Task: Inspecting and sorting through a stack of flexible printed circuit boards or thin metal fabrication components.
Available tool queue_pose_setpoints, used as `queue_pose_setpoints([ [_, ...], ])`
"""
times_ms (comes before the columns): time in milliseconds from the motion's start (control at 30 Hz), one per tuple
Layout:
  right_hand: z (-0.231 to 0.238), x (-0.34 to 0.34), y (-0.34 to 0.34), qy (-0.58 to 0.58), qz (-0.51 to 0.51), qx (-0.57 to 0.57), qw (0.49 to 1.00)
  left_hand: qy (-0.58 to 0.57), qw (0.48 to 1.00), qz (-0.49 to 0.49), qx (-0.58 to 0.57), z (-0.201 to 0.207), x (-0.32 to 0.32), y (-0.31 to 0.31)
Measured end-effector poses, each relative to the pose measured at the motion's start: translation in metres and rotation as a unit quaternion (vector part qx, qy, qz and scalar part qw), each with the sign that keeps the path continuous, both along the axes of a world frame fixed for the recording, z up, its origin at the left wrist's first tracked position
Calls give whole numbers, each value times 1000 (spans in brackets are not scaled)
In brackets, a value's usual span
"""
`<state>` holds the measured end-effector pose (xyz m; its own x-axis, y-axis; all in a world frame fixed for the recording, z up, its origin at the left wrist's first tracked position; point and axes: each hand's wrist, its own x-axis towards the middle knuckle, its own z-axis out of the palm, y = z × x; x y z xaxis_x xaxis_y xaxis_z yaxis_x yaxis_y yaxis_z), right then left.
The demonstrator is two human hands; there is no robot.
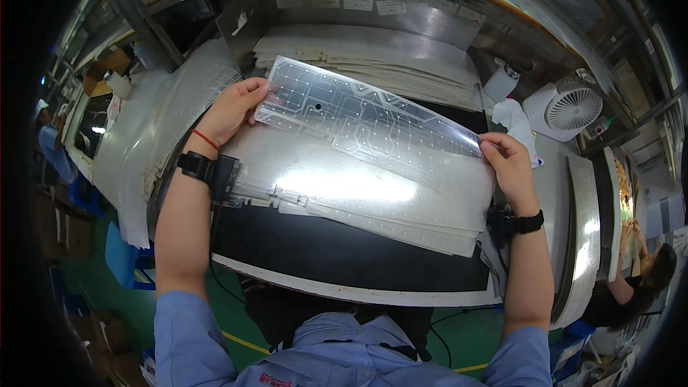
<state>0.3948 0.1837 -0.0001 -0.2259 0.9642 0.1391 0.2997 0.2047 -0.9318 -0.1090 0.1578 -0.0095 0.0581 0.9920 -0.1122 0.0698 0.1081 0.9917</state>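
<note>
Between my two hands stretches a clear plastic sheet printed with a circuit pattern (373, 116), its left end higher than its right. My left hand (236, 106) pinches the left end between thumb and fingers. At the right end, my right hand (510, 165) grips the corner the same way. Beneath the held sheet lies a fanned pile of similar translucent sheets (344, 186), shining where light strikes it. The pile rests on a black mat (351, 247) on the worktable.
Behind the pile stands another stack of sheets (373, 50) against a metal back panel. Further stacks (161, 122) lie left and right. A white fan (566, 109), a bottle (502, 82) and a white cloth (512, 122) are at right. Another person (634, 287) works far right.
</note>
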Motion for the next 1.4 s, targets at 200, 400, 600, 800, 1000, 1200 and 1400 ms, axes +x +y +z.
queue_pose_setpoints([
  [200,5,1,0,34,24,-33,999,-38,997,62,26,-2,-8,1],
  [400,2,1,1,68,40,-70,994,-43,993,107,28,-3,-11,4],
  [600,0,1,1,74,39,-66,994,-39,992,120,29,-3,-9,5],
  [800,9,-1,-8,33,77,-82,993,-38,989,138,34,-3,-8,3],
  [1000,8,4,-6,-114,100,-65,986,-19,990,136,37,2,-1,3],
  [1200,13,-4,-10,-101,83,-18,991,-85,984,149,56,-8,-16,5],
  [1400,6,-1,-6,-40,42,0,998,-156,967,194,62,11,14,2],
])
